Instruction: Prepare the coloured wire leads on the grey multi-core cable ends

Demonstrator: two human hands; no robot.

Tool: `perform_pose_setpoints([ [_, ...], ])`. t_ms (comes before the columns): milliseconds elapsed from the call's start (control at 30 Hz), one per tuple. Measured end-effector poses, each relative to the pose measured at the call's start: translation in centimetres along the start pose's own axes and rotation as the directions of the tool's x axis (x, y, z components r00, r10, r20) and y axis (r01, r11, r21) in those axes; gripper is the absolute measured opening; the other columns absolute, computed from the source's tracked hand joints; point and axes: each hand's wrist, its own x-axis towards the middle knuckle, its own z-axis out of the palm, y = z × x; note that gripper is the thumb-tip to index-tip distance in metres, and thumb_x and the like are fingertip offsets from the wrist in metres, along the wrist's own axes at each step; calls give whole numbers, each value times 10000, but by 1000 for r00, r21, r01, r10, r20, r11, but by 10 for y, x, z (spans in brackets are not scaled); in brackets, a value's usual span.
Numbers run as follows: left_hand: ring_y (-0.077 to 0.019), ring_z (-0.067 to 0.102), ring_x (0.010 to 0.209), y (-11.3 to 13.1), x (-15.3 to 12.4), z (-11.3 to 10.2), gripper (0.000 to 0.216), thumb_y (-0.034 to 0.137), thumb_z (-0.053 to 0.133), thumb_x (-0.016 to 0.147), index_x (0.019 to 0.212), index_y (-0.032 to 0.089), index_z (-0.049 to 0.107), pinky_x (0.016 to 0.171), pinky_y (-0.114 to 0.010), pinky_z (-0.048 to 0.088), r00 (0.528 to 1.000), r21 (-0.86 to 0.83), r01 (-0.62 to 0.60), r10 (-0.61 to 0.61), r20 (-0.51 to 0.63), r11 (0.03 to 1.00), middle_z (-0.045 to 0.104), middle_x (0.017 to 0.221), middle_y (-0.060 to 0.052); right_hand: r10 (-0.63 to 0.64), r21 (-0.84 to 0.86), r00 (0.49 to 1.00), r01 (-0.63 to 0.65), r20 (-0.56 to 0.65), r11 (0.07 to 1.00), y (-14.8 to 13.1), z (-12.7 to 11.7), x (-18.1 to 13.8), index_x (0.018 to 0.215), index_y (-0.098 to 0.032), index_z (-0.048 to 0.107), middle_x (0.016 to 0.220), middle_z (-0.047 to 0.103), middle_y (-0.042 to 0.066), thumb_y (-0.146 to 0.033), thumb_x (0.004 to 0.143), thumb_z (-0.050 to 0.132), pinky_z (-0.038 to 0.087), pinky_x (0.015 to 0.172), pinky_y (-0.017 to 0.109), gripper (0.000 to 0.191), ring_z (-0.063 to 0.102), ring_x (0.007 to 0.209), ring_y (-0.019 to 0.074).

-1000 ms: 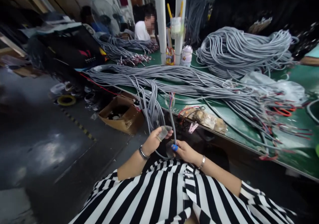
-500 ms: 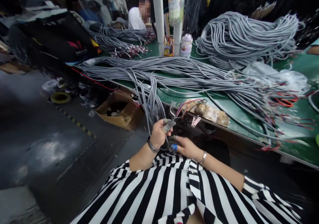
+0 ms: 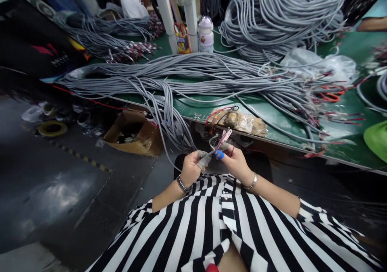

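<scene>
My left hand is closed round a grey cable near its end, with grey coverings on thumb and finger. My right hand, a blue covering on its thumb, pinches the same cable's end, where thin wires stick out. Both hands are close together in front of my body, just off the table edge. A pink clip shows right behind my right fingertips. Beside my left hand, a bundle of grey cables hangs over the edge.
Long grey cables lie across the green table, with a large coil behind. A taped block sits at the front edge. Farther back stands a bottle. On the floor is a cardboard box. Another person sits beyond.
My right hand has risen from below my left hand and now grips the cable end beside it. The view has shifted, so the table things appear farther left and higher.
</scene>
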Motion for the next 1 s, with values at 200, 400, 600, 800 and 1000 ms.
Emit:
perform_pose_setpoints([
  [200, -82, 586, 514, 13, 10, 16, 377, 452, 728, 721, 929, 153, 633, 459, -174, 454, 992, -1, 16, -15, 123, 1000, 654, 691, -2, -237, -408, 971, 217, 0, 887, -9, -21, -6, 774, -162, 674, 664, 655, 31, -373, 885, 567, 460, 575, 251, 261, 571, 590, 131],
  [400, -26, 384, 356, 26, 20, 32, 350, 495, 651, 786, 800, 151, 587, 348, -150, 292, 992, 22, -51, 48, 118, 998, 496, 506, 68, -607, -693, 773, 540, 185, 477, -23, -41, -7, 957, -166, 697, 824, 685, 84, -236, 883, 550, 489, 626, 240, 179, 623, 691, 141],
  [600, -47, 440, 439, 19, 26, 28, 350, 455, 729, 719, 845, 160, 590, 425, -168, 349, 1000, -102, -1, 3, 25, 995, 534, 567, 55, -594, -585, 645, 741, 481, 331, -19, -35, -2, 962, -170, 693, 919, 715, 95, -205, 894, 504, 501, 660, 247, 204, 647, 745, 144],
  [800, -63, 445, 516, 8, 24, 17, 419, 496, 777, 632, 782, 172, 556, 502, -195, 368, 998, -392, 22, -41, -41, 920, 538, 593, 42, -481, -534, 663, 748, 574, 394, -12, -15, 2, 1058, -207, 694, 972, 726, 83, -202, 906, 449, 523, 716, 274, 288, 662, 796, 162],
  [1000, -70, 446, 500, -2, 23, 4, 462, 535, 793, 598, 795, 182, 570, 479, -199, 345, 996, -398, -25, -9, -85, 917, 544, 560, 42, -519, -498, 627, 778, 582, 382, -10, -8, 3, 1065, -194, 678, 944, 724, 79, -169, 903, 438, 508, 676, 258, 291, 646, 756, 149],
])
